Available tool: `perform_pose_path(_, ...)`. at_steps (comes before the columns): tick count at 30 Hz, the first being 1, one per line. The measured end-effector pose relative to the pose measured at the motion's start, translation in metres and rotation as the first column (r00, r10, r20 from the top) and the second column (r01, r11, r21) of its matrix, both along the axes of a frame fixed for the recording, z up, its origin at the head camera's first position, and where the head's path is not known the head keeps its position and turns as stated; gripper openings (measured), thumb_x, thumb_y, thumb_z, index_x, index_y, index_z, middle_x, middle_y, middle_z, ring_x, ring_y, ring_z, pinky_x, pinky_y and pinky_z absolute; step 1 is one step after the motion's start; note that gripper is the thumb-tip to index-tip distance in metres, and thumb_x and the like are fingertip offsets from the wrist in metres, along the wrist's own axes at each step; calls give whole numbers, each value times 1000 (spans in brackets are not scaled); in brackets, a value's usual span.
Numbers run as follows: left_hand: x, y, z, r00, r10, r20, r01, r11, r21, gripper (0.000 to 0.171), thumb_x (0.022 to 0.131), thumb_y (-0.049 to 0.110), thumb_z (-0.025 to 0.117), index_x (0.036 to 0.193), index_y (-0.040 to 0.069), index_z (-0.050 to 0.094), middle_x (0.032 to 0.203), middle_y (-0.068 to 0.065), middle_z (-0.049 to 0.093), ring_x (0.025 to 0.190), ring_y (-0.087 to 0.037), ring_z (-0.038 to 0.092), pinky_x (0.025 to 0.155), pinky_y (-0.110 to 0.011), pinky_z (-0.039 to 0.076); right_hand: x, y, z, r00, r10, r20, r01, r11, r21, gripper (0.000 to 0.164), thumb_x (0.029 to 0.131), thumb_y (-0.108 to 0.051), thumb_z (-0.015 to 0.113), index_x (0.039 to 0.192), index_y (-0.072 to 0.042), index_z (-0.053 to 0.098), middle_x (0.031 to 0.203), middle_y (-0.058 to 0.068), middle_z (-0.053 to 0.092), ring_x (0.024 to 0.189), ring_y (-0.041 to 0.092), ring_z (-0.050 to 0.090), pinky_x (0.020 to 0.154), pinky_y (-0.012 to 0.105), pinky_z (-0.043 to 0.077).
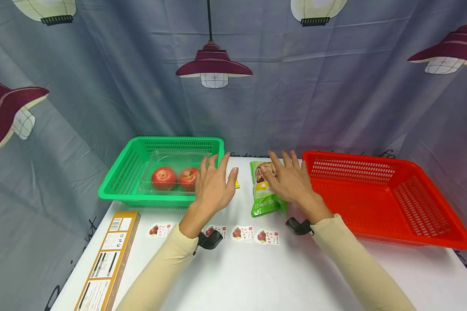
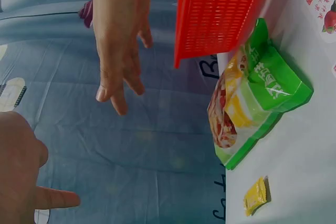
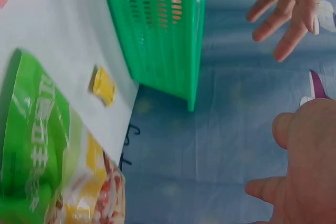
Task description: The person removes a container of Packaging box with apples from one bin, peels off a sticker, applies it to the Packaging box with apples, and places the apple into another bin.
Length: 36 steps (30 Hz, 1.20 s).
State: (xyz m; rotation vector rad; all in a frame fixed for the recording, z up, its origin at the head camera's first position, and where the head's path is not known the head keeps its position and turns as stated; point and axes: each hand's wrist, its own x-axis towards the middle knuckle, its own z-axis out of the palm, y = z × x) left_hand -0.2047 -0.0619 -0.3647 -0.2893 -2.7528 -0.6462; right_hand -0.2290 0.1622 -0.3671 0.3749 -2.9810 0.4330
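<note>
My left hand hovers to the left of the green bag, its fingers spread apart. My right hand hangs above the bag without touching it, its fingers also apart. The bag itself, printed with a food picture, lies on the white desk.

Well to the left of the bag stands a green basket; in it sits a clear plastic box with two red apples side by side. To the right of the bag is a red basket, its slotted walls and floor showing. Left of the bag, near it, lies a small yellow packet. On my side of the bag runs a row of apple stickers, and farther left of it lies a long orange carton.
</note>
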Motion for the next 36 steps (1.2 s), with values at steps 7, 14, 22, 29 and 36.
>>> perform_pose_path(7, 15, -16, 0, 997, 32, -68, -27, 997, 72, 44, 103, 41, 40, 129, 14, 64, 112, -12, 61, 93, -31, 51, 75, -44, 43, 1, -19, -2, 999, 33, 4, -33, 999, -29, 73, 99, -62, 30, 157, -17, 26, 155, 23, 25, 144, 47, 8, 107, 70, 7)
perform_pose_path(14, 28, -37, -4, 995, 104, -2, -101, 976, 193, 44, 103, 39, 42, 88, 11, 72, 73, -3, 61, 68, -24, 59, 54, -42, 44, 2, -35, -4, 999, 51, -8, -51, 998, -36, 71, 100, -61, 30, 155, -18, 30, 154, 22, 29, 144, 46, 12, 108, 68, 8)
perform_pose_path(22, 44, -67, -26, 963, 120, 242, -215, 881, 421, 53, 105, 37, 39, 78, 11, 77, 67, -2, 65, 63, -20, 55, 55, -36, 39, 0, -40, -7, 998, 59, -5, -59, 998, -30, 69, 100, -60, 31, 155, -18, 31, 155, 22, 28, 144, 45, 12, 109, 67, 6)
perform_pose_path(29, 53, -76, -42, 955, 75, 286, -226, 810, 542, 54, 106, 30, 38, 80, 5, 78, 65, -7, 64, 62, -20, 51, 61, -35, 38, -1, -46, -10, 997, 71, -7, -71, 997, -14, 69, 101, -59, 32, 156, -17, 30, 155, 23, 28, 144, 47, 13, 110, 65, 10)
perform_pose_path(36, 52, -80, -60, 937, 52, 346, -287, 681, 674, 50, 107, 26, 39, 87, -2, 76, 69, -6, 60, 53, -16, 37, 43, -26, 28, -1, -53, -12, 997, 83, 0, -83, 996, -41, 69, 100, -59, 35, 155, -16, 31, 155, 23, 27, 144, 46, 12, 110, 65, 8)
